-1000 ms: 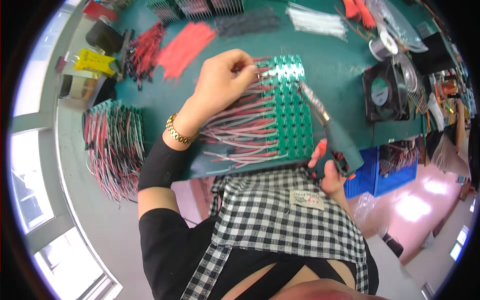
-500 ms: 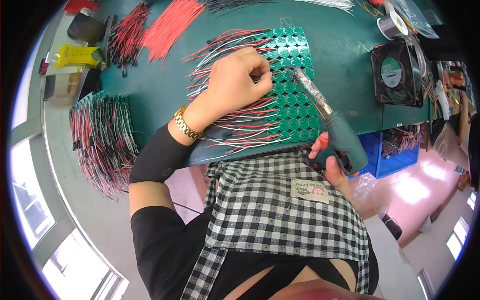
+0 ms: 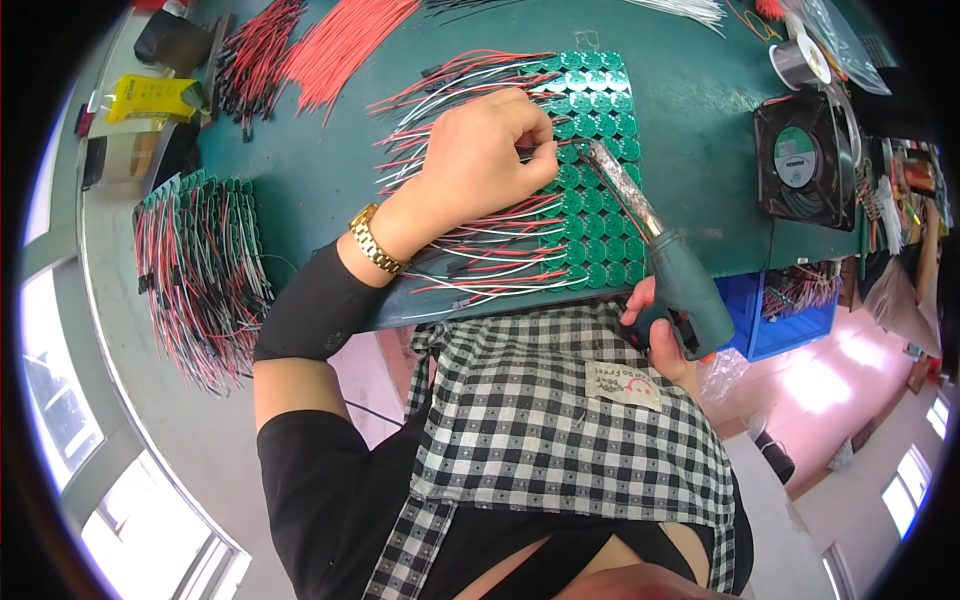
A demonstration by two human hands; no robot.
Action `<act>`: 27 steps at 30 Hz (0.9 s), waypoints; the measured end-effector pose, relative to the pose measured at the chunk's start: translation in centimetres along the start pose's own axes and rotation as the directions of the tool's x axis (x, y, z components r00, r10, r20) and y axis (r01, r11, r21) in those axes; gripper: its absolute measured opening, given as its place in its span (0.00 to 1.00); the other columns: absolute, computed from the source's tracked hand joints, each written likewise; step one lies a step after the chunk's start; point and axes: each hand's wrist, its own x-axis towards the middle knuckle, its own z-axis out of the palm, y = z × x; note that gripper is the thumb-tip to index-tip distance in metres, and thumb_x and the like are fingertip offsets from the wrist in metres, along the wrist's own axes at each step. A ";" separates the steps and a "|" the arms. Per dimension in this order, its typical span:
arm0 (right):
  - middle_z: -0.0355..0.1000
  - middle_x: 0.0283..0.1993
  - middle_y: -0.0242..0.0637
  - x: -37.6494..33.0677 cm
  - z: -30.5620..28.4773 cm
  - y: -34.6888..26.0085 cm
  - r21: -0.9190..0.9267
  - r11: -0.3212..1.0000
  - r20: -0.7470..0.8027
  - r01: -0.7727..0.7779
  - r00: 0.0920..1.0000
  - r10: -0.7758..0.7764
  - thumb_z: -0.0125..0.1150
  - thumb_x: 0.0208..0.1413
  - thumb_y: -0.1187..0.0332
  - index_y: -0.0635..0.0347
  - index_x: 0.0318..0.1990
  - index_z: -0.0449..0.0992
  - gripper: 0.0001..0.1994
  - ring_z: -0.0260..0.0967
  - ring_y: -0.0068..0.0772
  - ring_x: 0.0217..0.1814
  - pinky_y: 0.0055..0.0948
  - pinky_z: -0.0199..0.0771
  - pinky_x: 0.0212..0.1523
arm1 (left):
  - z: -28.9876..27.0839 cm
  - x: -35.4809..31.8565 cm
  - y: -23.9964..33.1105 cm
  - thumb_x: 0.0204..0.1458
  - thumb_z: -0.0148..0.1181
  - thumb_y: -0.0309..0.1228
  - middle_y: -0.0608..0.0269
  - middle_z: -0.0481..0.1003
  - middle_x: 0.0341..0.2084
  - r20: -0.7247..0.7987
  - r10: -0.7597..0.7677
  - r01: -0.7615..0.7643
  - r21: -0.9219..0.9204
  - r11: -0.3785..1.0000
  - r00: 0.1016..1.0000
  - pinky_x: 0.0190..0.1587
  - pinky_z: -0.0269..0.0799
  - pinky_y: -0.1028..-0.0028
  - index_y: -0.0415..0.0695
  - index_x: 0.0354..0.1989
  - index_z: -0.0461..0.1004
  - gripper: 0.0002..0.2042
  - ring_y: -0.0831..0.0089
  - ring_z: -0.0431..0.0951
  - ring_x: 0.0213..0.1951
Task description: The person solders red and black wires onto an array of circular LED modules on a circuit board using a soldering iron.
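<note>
A panel of round green circuit boards (image 3: 597, 232) lies on the green bench mat, with red, black and white wires (image 3: 490, 222) running off its left side. Over those wires, my left hand (image 3: 485, 150) is closed in a pinch on a thin wire, its red end reaching a board near the iron's tip. My right hand (image 3: 660, 335) wraps round the green handle of a gun-shaped soldering iron (image 3: 682, 285). The iron's metal barrel slants up and left, with its thin tip at the boards just right of my left fingertips. Whether the tip touches a pad cannot be made out.
Wired boards (image 3: 200, 280) hang over the left edge. Bundles of red wires (image 3: 345, 50) and black-and-red leads (image 3: 258, 60) lie at the back left. At the right stand a black fan (image 3: 803, 160) and solder spool (image 3: 797, 62); a blue bin (image 3: 790, 325) sits below.
The panel and fan appear slightly further right in the picture, as the view shifts a little. Both hands keep their grips, and the iron's tip stays by the same part of the panel.
</note>
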 end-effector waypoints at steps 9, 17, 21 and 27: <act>0.65 0.39 0.40 0.3 0.0 0.4 -0.028 0.980 -0.044 0.197 0.979 -0.198 0.55 0.53 0.61 0.66 0.47 0.65 0.19 0.67 0.28 0.33 0.26 0.68 0.33 | 0.0 0.0 -0.1 0.38 0.60 0.24 0.64 0.69 0.19 -0.003 0.040 -0.040 0.040 0.998 0.999 0.25 0.71 0.77 0.41 0.21 0.72 0.03 0.74 0.73 0.21; 0.66 0.40 0.39 -0.1 0.4 -1.6 0.000 1.000 -0.136 -0.028 0.990 0.028 0.56 0.52 0.56 0.67 0.51 0.63 0.25 0.67 0.27 0.35 0.25 0.68 0.36 | -0.1 0.0 0.1 0.38 0.60 0.23 0.65 0.69 0.19 0.001 0.056 -0.056 0.034 0.998 0.998 0.24 0.70 0.78 0.41 0.22 0.72 0.03 0.76 0.73 0.20; 0.65 0.42 0.38 0.2 0.0 -2.0 -0.042 0.999 0.008 -0.009 1.000 0.010 0.55 0.53 0.60 0.66 0.49 0.65 0.21 0.66 0.26 0.36 0.26 0.68 0.39 | -0.1 -0.1 0.1 0.39 0.60 0.22 0.66 0.68 0.19 0.002 0.072 -0.072 -0.019 0.997 0.997 0.22 0.69 0.80 0.41 0.22 0.72 0.03 0.78 0.72 0.20; 0.65 0.40 0.37 -0.3 0.5 -1.0 -0.022 1.000 -0.067 -0.022 0.998 0.021 0.54 0.52 0.63 0.65 0.47 0.67 0.18 0.66 0.26 0.35 0.26 0.68 0.38 | 0.0 0.1 -0.1 0.38 0.60 0.23 0.67 0.68 0.18 0.037 0.077 -0.078 0.016 0.997 0.996 0.22 0.69 0.79 0.42 0.22 0.71 0.03 0.78 0.72 0.20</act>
